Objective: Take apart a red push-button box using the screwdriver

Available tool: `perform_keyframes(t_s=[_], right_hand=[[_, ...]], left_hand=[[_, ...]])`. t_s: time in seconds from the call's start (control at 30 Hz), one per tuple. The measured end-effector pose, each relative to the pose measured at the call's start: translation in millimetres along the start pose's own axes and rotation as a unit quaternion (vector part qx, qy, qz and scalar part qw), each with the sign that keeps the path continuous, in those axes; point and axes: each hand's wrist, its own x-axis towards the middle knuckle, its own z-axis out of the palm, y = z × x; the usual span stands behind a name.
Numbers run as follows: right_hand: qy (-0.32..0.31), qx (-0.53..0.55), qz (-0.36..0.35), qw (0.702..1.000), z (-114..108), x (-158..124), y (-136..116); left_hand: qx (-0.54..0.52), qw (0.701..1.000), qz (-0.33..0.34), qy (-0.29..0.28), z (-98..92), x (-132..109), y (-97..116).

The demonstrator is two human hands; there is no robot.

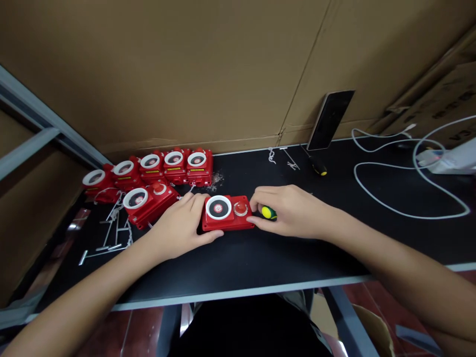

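Observation:
In front of me a red alarm box (228, 225) lies on the black table, its white-rimmed round disc and red dome facing up. My left hand (182, 223) grips its left end, thumb along the near edge. At the box's right end, the thumb and fingers of my right hand (284, 210) close on the edge. A screwdriver's green handle with a yellow end (269, 212) shows between that thumb and fingers; whether it is held in the palm or rests on the table I cannot tell. Beside my left hand sits another red alarm box (150, 203), tilted.
Several more red alarm boxes (167, 168) stand in a row against the cardboard wall (193, 69). Metal T-shaped rods (107, 233) with white cords lie at left. Farther right are another screwdriver (318, 165), a leaning dark panel (330, 120) and a looping white cable (401, 216).

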Motion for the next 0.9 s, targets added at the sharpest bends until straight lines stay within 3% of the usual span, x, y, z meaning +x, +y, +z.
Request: perform_keyframes(t_s=[0.17, 0.37, 0.5, 0.6, 0.73, 0.8, 0.9], right_hand=[[0.016, -0.065, -0.046, 0.997, 11.9, -5.3, 1.5], [0.063, -0.123, -0.074, 0.988, 18.9, -6.6, -2.9], [0.097, -0.078, -0.094, 0.988, 18.0, -6.8, -5.8], [0.095, 0.009, -0.086, 0.992, 3.9, -6.7, -3.1], [0.147, 0.008, -0.03, 0.989, -31.0, -7.9, 25.9], [0.175, -0.053, 0.038, 0.982, -47.7, -10.0, 51.5], [0.152, -0.119, 0.156, 0.969, -62.3, -14.6, 93.1]], left_hand=[[-0.057, 0.997, -0.005, 0.044, 1.5, -0.8, 3.0], [-0.122, 0.988, 0.05, 0.08, 4.6, -1.0, 0.9], [-0.113, 0.99, 0.053, 0.067, -0.1, -0.9, -1.2], [-0.108, 0.991, 0.05, 0.063, -2.7, -0.7, -0.5], [-0.096, 0.993, 0.042, 0.056, -3.6, 0.2, 2.1], [-0.083, 0.994, 0.041, 0.057, -3.5, 0.5, 2.5], [-0.061, 0.996, 0.038, 0.057, -3.2, 0.2, 1.4]])
